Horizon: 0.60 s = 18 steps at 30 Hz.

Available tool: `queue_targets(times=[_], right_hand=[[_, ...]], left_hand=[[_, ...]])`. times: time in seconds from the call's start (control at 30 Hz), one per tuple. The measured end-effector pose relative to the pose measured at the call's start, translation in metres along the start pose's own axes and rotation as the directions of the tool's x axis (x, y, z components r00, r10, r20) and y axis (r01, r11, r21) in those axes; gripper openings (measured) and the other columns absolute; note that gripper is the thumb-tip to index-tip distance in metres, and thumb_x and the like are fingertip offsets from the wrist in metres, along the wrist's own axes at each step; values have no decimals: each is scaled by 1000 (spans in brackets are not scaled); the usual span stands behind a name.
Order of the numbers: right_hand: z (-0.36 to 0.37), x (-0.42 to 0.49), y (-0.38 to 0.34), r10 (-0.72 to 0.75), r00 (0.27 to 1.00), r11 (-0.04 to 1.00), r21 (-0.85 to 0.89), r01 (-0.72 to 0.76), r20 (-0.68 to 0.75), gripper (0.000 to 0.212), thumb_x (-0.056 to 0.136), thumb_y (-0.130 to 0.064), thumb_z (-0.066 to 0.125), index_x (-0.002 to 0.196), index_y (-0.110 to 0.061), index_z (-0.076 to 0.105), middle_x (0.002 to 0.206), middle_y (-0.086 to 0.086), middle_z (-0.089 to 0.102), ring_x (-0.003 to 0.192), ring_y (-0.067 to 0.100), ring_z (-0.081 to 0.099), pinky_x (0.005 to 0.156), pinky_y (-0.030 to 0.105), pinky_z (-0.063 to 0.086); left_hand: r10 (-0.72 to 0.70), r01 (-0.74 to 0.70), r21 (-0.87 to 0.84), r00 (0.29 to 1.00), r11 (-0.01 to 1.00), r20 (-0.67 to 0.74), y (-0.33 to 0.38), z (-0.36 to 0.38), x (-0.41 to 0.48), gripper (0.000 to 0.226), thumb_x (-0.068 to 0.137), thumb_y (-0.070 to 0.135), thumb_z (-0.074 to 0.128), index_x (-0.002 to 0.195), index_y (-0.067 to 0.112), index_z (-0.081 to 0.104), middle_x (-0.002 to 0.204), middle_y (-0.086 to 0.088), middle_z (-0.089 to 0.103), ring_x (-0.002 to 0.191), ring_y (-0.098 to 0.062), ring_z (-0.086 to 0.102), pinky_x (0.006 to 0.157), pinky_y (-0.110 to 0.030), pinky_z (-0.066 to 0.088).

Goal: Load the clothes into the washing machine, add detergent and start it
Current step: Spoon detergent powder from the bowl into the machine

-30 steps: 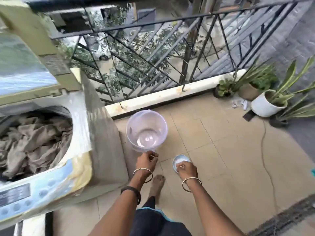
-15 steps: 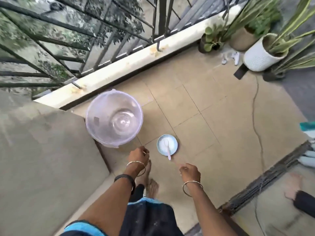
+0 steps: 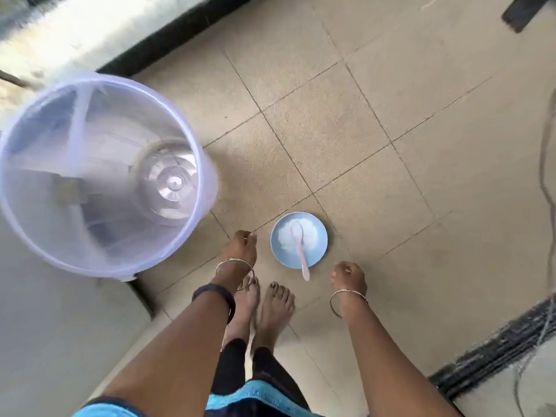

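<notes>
A light blue bowl (image 3: 298,242) of white detergent powder stands on the tiled floor, with a pink spoon (image 3: 301,256) lying in it, handle towards me. My left hand (image 3: 243,247) hangs just left of the bowl with its fingers curled and nothing in it. Right of the spoon handle, my right hand (image 3: 349,276) is also closed and holds nothing. Neither hand touches the bowl. Only the washing machine's grey side (image 3: 60,326) shows at lower left; its drum and the clothes are out of view.
A translucent lilac bucket (image 3: 99,173) stands at left against the machine, with nothing in it. My bare feet (image 3: 261,308) are just behind the bowl. A dark cable (image 3: 546,164) runs down the right edge, and a dark door track (image 3: 496,350) crosses lower right.
The view has tipped down, and the machine's open drum has left the frame. My right hand let go of the bowl on the floor, and both hands now hang close beside it.
</notes>
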State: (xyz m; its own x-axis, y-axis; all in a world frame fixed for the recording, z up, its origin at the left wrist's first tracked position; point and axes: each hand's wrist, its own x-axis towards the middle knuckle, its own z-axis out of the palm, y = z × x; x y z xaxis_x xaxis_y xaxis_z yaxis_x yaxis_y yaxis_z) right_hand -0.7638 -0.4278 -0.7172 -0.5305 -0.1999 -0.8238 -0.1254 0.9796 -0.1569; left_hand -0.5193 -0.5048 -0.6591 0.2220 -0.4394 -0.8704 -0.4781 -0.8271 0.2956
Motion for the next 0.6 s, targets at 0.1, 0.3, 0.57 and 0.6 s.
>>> queue_targets(times=[0.1, 0.3, 0.57, 0.6], right_hand=[[30, 38, -4, 68, 997, 994, 83, -69, 22, 43, 57, -50, 44, 86, -25, 63, 86, 2, 61, 78, 24, 53, 79, 34, 45], [72, 87, -23, 58, 987, 958, 272, -97, 149, 45, 86, -37, 51, 121, -9, 54, 102, 9, 55, 86, 25, 53, 77, 34, 44], [72, 74, -31, 12, 990, 947, 317, -56, 140, 47, 77, -40, 45, 113, -13, 59, 112, 7, 56, 97, 22, 52, 88, 33, 42], [67, 63, -33, 10, 990, 943, 327, -57, 143, 36, 79, -38, 47, 103, -16, 61, 114, 10, 59, 98, 25, 56, 91, 37, 45]], left_hand=[[-17, 21, -92, 999, 996, 45, -9, 33, 44, 44, 100, 40, 37, 128, 10, 53, 124, -14, 59, 120, -31, 52, 95, -32, 35], [-126, 202, -319, 962, 926, 244, -4, 82, 99, 59, 103, 46, 19, 148, 10, 31, 155, -8, 32, 144, -22, 27, 115, -33, 18], [-163, 282, -445, 944, 850, 287, -5, 86, 93, 81, 90, 73, 15, 128, 17, 59, 136, -12, 58, 119, -27, 54, 99, -34, 34], [-172, 296, -452, 940, 842, 294, -3, 79, 87, 77, 91, 71, 15, 127, 20, 60, 132, -5, 60, 115, -23, 54, 96, -33, 31]])
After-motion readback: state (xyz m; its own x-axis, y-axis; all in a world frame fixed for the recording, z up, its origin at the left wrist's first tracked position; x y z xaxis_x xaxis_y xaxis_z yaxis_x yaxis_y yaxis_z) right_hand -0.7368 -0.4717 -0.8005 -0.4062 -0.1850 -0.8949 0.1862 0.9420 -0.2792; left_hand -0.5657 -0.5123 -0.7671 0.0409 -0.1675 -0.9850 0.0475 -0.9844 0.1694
